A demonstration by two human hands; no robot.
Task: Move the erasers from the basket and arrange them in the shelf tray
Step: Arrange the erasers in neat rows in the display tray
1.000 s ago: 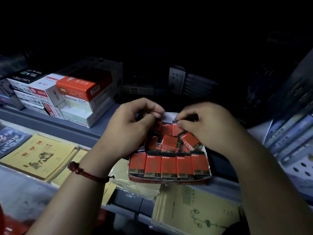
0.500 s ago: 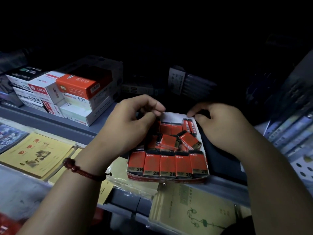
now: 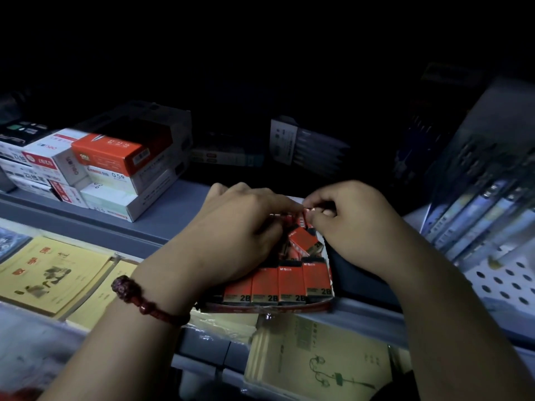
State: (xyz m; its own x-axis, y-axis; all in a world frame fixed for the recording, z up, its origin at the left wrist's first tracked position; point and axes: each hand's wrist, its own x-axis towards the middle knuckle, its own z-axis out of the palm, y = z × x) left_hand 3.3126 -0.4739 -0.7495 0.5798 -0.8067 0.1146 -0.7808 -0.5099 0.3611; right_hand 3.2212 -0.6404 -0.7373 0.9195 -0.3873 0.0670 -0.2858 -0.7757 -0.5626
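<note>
The tray (image 3: 289,308) sits at the front edge of the grey shelf (image 3: 173,209). A row of red erasers (image 3: 289,283) stands along its near wall, each marked 2B. Behind that row a loose eraser (image 3: 304,241) lies tilted on top of others. The left hand (image 3: 240,230) (a red bead bracelet (image 3: 144,302) on its wrist) arches over the tray's far left part with curled fingers; I cannot tell whether they hold anything. The right hand (image 3: 350,224) is at the tray's far right corner, its fingers (image 3: 318,218) drawn narrow and pinching an upright eraser (image 3: 301,219). Stacked boxes (image 3: 115,169) stand toward the shelf's left end. Yellow notebooks (image 3: 49,273) lie on the lower shelf.
</note>
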